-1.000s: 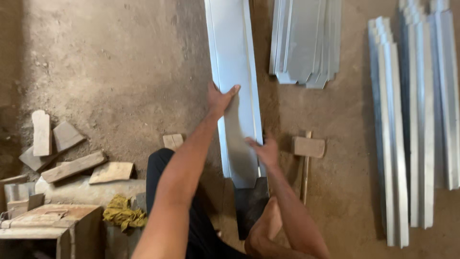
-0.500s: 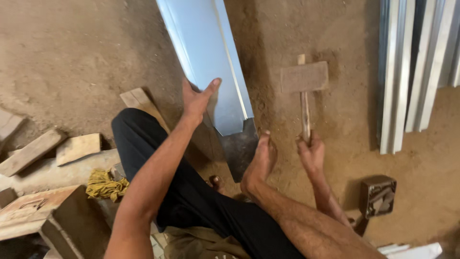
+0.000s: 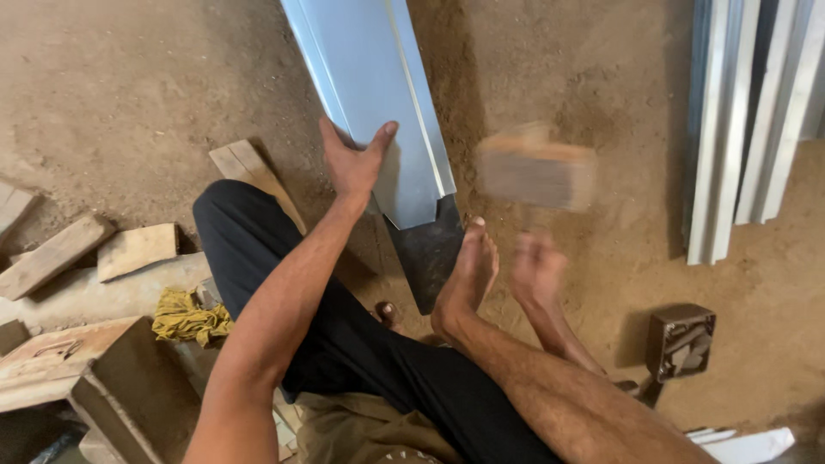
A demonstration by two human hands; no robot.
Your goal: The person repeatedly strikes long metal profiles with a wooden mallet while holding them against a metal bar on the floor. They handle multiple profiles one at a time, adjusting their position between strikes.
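Left hand splayed flat on metal sheet; right hand clenched around blurred mallet.

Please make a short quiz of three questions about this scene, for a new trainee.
1. True or false: the left hand lies flat on the folded metal sheet.
2. What does the right hand grip? A) a wooden mallet B) a yellow rag C) a brick
3. Which body part rests beside the dark steel bar under the sheet's end?

Key
1. True
2. A; the mallet is blurred.
3. A bare foot.
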